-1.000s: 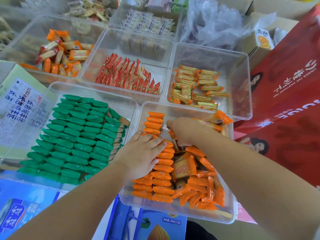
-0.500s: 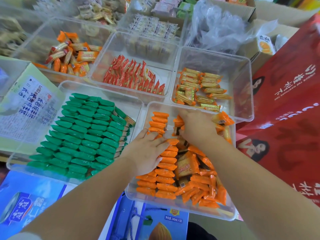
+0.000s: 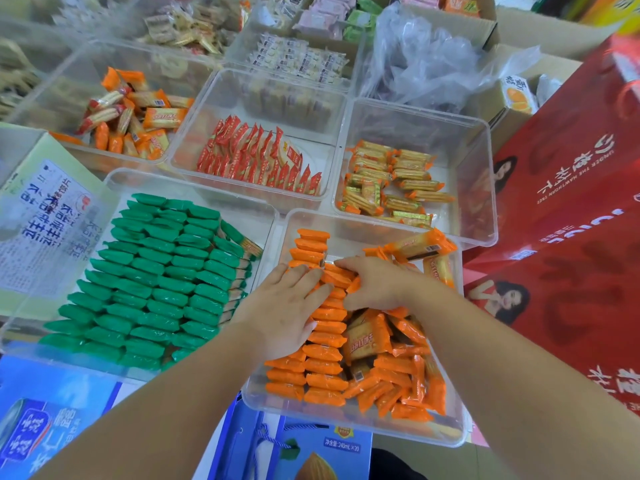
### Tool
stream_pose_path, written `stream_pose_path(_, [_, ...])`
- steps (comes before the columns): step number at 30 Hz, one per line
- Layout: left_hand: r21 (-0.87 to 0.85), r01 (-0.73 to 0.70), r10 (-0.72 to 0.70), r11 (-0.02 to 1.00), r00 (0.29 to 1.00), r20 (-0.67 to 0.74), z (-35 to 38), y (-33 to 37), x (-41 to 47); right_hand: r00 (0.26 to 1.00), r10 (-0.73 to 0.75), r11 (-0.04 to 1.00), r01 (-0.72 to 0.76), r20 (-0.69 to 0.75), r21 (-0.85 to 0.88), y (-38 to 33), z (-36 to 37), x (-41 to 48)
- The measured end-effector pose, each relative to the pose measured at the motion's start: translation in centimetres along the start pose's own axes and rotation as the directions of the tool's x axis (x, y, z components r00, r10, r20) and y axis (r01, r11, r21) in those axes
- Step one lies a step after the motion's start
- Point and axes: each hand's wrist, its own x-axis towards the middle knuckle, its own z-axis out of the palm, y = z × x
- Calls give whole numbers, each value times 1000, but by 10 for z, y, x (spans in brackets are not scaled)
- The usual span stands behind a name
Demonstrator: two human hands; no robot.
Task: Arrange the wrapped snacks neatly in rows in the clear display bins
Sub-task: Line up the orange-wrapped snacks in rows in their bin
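Orange wrapped snacks (image 3: 325, 341) lie in the near clear bin (image 3: 356, 225), two neat rows (image 3: 322, 374) done on its left and a loose heap (image 3: 401, 382) left to sort on its right, as the left hand (image 3: 287, 306) presses flat on the rows and the right hand (image 3: 374, 282) curls round a few packets beside it.

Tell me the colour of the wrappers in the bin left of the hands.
The wrappers are green; head view.

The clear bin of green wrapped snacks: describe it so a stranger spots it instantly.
Left of the big red carton sits the clear plastic bin of orange snacks. The bin left of that is it: alone packed with rowed green wrappers.
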Motion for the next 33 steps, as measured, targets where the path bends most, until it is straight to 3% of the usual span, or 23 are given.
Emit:
stream_pose_path(5, [1,0,0,1000,1000,7,2,-1,0,998,-63,979,68,32,-193,4,-7,-9])
stream_pose_path(11, [13,-12,11,1000,1000,25,5,-1,1,990,-138,978,132,-23,-163,0,4,-3])
stream_pose_path(19, [46,-8,4,999,997,82,7,-1,4,977,-114,983,85,-178,-160,8,1,-11])
stream_pose_path(24, [38,-5,1,999,995,97,6,1,3,954,-215,954,160,-209,-254,11,-7,-27])
stream_pose_path(29, [29,-3,0,1000,996,84,4,1,2,924,-211,973,168,-320,-158,13,-32,-49])
stream_pose_path(33, [24,0,-2,1000,997,80,2,2,2,818,-90,973,195,-568,126,16,-53,-56])
